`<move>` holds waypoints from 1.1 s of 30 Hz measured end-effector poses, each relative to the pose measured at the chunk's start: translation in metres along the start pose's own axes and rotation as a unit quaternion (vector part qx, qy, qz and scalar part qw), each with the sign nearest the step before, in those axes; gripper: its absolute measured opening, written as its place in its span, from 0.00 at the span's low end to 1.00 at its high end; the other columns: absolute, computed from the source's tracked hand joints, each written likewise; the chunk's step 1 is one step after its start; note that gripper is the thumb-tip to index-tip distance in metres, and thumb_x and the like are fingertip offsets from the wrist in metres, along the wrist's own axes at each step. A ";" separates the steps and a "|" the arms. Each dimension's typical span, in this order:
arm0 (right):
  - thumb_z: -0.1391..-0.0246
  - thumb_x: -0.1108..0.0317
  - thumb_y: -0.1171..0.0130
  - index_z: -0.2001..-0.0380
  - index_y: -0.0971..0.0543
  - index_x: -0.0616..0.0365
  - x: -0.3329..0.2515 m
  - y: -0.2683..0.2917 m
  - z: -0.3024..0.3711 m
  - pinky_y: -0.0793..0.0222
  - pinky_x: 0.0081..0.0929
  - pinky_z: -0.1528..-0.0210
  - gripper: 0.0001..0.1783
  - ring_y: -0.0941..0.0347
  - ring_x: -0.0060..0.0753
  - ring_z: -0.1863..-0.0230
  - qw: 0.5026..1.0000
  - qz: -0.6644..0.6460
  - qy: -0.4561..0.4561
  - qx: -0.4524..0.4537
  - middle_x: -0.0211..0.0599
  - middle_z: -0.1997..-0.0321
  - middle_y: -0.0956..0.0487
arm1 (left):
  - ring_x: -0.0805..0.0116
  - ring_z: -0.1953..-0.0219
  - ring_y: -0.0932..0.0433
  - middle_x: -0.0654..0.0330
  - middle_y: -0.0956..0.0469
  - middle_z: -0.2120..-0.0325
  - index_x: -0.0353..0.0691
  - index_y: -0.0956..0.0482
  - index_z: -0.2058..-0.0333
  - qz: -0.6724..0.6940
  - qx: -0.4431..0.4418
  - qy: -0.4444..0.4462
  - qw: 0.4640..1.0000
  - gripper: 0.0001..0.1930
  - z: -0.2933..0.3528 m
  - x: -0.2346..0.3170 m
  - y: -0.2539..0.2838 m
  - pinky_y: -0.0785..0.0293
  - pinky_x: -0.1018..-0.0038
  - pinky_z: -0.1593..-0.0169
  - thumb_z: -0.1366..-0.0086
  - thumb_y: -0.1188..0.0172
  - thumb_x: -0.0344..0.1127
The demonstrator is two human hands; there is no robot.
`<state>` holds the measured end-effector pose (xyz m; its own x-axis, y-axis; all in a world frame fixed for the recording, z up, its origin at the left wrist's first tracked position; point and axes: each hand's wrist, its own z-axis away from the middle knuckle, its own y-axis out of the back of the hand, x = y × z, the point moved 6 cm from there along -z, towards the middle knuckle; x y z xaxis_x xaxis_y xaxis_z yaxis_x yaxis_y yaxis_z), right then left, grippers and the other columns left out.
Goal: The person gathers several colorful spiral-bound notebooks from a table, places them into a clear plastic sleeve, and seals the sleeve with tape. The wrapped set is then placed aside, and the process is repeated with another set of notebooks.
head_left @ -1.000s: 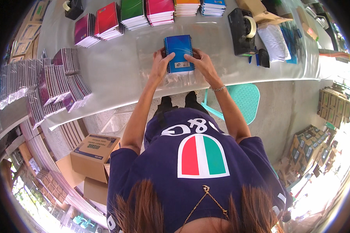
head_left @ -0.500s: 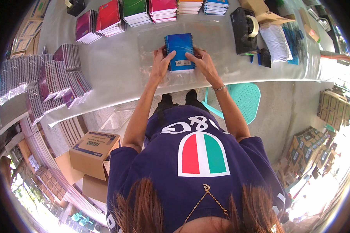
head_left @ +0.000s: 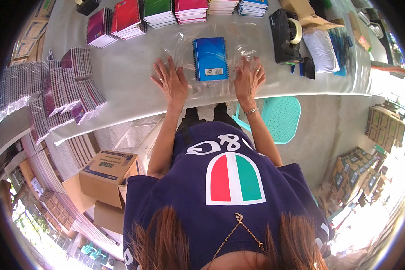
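A blue spiral notebook (head_left: 210,56) with a white label near its lower edge lies flat in front of me. Beneath it spreads a clear plastic sheet (head_left: 177,45), its wrinkled sides showing left and right of the cover. To the left of the notebook, my left hand (head_left: 171,84) is open, fingers spread over the table by the sheet's edge. My right hand (head_left: 249,81) is open on the other side, fingers apart at the plastic; whether they press on it I cannot tell. Neither hand touches the notebook.
Stacks of notebooks, among them a green stack (head_left: 158,12), line the far edge. A black tape dispenser (head_left: 281,40) stands right, beside a white plastic packet (head_left: 320,51). Wrapped purple notebooks (head_left: 63,87) pile up left. Below are a turquoise stool (head_left: 281,119) and an open carton (head_left: 107,168).
Both hands have let go of the blue notebook and moved apart to either side. The notebook now rests on the plastic, shifted slightly right.
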<state>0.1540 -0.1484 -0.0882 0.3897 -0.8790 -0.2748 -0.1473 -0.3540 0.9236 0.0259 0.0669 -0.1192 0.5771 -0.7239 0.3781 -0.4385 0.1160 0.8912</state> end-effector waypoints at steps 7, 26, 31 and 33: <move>0.50 0.64 0.37 0.47 0.30 0.53 0.024 0.010 -0.005 0.51 0.47 0.39 0.26 0.37 0.50 0.41 0.978 -0.127 -0.155 -0.064 0.42 0.46 0.27 | 0.60 0.50 0.28 0.56 0.25 0.53 0.46 0.28 0.49 0.156 -0.069 0.077 0.982 0.18 -0.012 0.006 0.043 0.42 0.52 0.43 0.39 0.40 0.33; 0.55 0.68 0.33 0.64 0.21 0.63 0.073 0.013 0.008 0.30 0.35 0.60 0.15 0.25 0.42 0.62 0.890 -0.329 -0.225 -0.220 0.42 0.74 0.20 | 0.58 0.68 0.24 0.55 0.22 0.71 0.41 0.26 0.58 0.183 -0.041 0.032 0.982 0.08 0.004 -0.004 0.054 0.29 0.65 0.62 0.34 0.43 0.34; 0.53 0.76 0.40 0.55 0.24 0.63 0.049 0.058 0.003 0.34 0.34 0.51 0.18 0.31 0.40 0.50 0.994 -0.090 -0.060 0.017 0.45 0.57 0.25 | 0.56 0.50 0.30 0.57 0.30 0.53 0.48 0.25 0.50 0.044 0.050 -0.034 0.997 0.15 0.004 0.020 0.076 0.37 0.58 0.48 0.36 0.44 0.33; 0.55 0.79 0.42 0.51 0.28 0.62 0.031 0.056 0.000 0.38 0.38 0.45 0.24 0.35 0.48 0.46 0.986 -0.157 -0.010 -0.058 0.49 0.51 0.29 | 0.53 0.47 0.35 0.58 0.34 0.49 0.51 0.26 0.47 0.072 -0.050 -0.077 0.993 0.20 0.008 0.020 0.057 0.41 0.56 0.45 0.40 0.42 0.32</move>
<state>0.1576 -0.1954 -0.0451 0.3810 -0.7390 -0.5556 0.0828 -0.5712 0.8166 0.0076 0.0534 -0.0630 0.3972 -0.7894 0.4681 -0.4339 0.2880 0.8537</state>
